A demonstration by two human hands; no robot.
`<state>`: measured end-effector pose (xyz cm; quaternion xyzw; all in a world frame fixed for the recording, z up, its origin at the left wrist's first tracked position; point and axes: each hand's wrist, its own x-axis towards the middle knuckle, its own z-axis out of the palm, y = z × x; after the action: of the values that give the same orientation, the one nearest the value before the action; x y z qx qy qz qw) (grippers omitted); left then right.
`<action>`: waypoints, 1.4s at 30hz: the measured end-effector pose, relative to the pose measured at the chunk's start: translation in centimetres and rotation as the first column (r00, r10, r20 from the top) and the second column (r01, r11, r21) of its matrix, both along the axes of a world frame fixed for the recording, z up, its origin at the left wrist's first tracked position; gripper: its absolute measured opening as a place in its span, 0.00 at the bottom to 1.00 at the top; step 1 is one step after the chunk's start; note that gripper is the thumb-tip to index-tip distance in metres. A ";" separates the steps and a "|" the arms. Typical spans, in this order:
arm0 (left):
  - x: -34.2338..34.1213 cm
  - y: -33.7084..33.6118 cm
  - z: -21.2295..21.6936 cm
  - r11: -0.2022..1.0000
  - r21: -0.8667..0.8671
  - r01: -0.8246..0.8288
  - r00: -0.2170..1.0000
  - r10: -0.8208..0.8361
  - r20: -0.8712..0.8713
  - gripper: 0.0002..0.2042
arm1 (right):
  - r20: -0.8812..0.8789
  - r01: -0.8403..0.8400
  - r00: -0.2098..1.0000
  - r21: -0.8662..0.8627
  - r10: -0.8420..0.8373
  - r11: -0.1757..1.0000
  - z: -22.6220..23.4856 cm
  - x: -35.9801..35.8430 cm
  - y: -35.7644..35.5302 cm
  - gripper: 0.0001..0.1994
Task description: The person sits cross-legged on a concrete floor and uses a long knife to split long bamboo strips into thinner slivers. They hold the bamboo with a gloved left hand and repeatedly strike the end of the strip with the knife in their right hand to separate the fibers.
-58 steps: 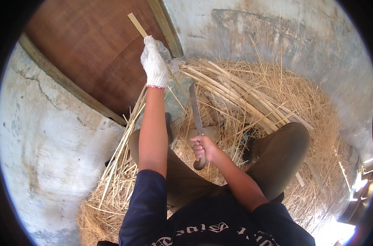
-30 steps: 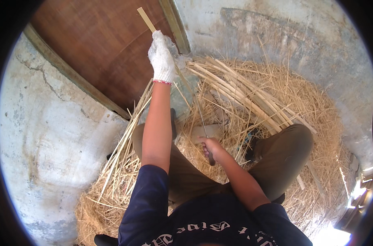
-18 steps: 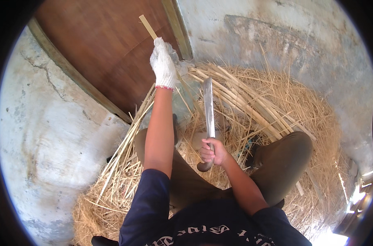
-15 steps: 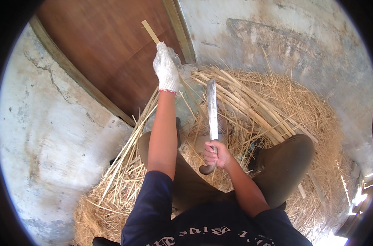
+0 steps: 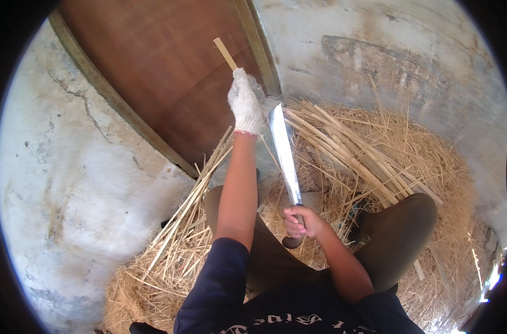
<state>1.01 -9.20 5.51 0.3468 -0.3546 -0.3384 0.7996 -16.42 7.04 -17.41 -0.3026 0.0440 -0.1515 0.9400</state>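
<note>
Pale strip [image 5: 225, 54], flat, narrow and straight, is held out ahead of the person near the top of the view, in front of a reddish-brown panel [image 5: 170, 61]. Its upper end sticks out beyond the left hand [image 5: 245, 103], leaning a little to the left; the rest disappears behind the hand. That hand wears a white knitted glove with a red edge at the wrist, and is closed around the strip; the exact placing of its fingers is hidden, as the back of the glove faces the camera. The left arm is stretched nearly straight.

The right hand [image 5: 303, 222] is bare and nearer the body, its fingers curled firmly around the dark handle of a long knife [image 5: 284, 150]. The broad, shiny blade points away from the person and slightly left, its tip to the right of the gloved wrist, with a gap showing between them.

The person sits with knees apart, in brown trousers [image 5: 401, 239] and a dark shirt [image 5: 298, 309] with pale lettering. Beyond the right knee lies a bundle of long, pale strips [image 5: 348, 156]; thinner strips [image 5: 181, 222] fan out in a loose pile to the left. Straw-coloured shavings [image 5: 431, 161] cover the ground all around, reaching up to a stained, weathered wall [image 5: 387, 61].
</note>
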 end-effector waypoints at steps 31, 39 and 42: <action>1.3 0.2 -0.3 0.997 -0.078 -0.011 0.999 0.014 0.037 0.24 | -0.165 0.700 0.461 -0.537 -0.872 0.471 1.2 2.2 1.7 0.15; 1.1 -0.4 -0.7 0.998 -0.051 -0.043 0.999 0.044 0.019 0.25 | -0.220 0.679 0.303 -0.632 -0.927 0.373 -4.2 2.0 1.0 0.14; 0.9 -0.8 -0.8 0.997 -0.064 -0.040 0.999 0.041 0.004 0.25 | -0.596 0.493 0.387 -0.511 -0.704 0.704 -4.8 2.0 0.4 0.12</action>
<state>1.95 -9.98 4.74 0.3290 -0.3605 -0.3097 0.8161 -14.41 7.45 -22.19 -0.4151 0.5195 -0.3453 0.6622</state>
